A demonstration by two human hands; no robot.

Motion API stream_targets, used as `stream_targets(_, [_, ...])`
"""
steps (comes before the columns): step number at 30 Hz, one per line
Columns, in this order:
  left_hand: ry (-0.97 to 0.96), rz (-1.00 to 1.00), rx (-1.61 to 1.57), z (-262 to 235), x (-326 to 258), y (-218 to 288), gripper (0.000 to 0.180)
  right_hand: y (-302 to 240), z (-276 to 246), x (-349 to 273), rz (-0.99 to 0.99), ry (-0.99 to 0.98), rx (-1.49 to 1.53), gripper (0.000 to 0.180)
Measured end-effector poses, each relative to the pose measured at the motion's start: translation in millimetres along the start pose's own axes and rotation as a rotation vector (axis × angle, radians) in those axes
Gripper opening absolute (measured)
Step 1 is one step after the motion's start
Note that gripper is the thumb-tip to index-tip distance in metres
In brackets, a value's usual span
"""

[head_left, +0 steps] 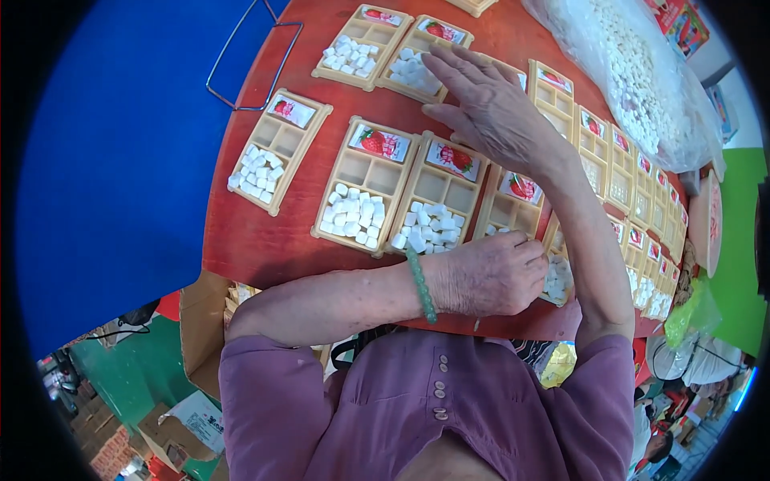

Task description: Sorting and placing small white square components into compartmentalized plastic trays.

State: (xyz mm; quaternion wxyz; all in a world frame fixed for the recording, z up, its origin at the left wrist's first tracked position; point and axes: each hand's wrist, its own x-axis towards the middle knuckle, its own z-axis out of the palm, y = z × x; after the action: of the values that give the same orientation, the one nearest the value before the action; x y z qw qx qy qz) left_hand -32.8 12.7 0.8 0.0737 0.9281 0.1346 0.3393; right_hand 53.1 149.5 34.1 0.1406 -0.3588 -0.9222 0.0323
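A purple buttoned shirt (437,401) sits nearest; the right hand (497,112), spread wide, palm hidden, is closer to the beige plastic compartmented tray (417,42) at its left, long axis pointing away; the left hand (493,272) curls, grip unseen

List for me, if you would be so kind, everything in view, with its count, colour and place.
table: one, red, centre
trays: more than twelve, tan, in rows on the table
white pieces: too many to count, white, in trays and plastic bag
strawberry cards: many, white and red, at the trays' far ends
plastic bag: one, clear, upper right
wire frame: one, silver, upper left
blue surface: one, blue, left
green panel: one, green, far right
cardboard box: one, brown, below the table's left side
background clutter: uncounted, mixed, lower corners, unclear
shirt: one, purple, bottom centre
bracelet: one, green, left wrist
left hand: one, bare, over near row
right hand: one, bare, over far row
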Motion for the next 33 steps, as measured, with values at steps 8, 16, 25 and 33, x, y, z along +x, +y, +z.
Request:
stream_targets(8, [-0.017,-0.008,0.023,1.0,-0.8,1.3,0.016,-10.2,16.2,6.4,0.04,-0.176,-0.061,0.072])
stream_targets(16, [0.004,-0.003,0.018,1.7,-0.1,2.0,0.015,3.2,4.8,8.0,0.111,-0.066,0.049,0.072])
stream_targets(25, [-0.013,0.008,0.024,-2.1,-0.8,0.1,0.017,-7.0,3.0,9.8,0.098,-0.058,0.018,0.075])
stream_targets(33, [-0.074,0.001,-0.035,-8.2,1.2,-4.5,0.024,-16.3,8.3,39.5,0.076,-0.267,-0.001,0.081])
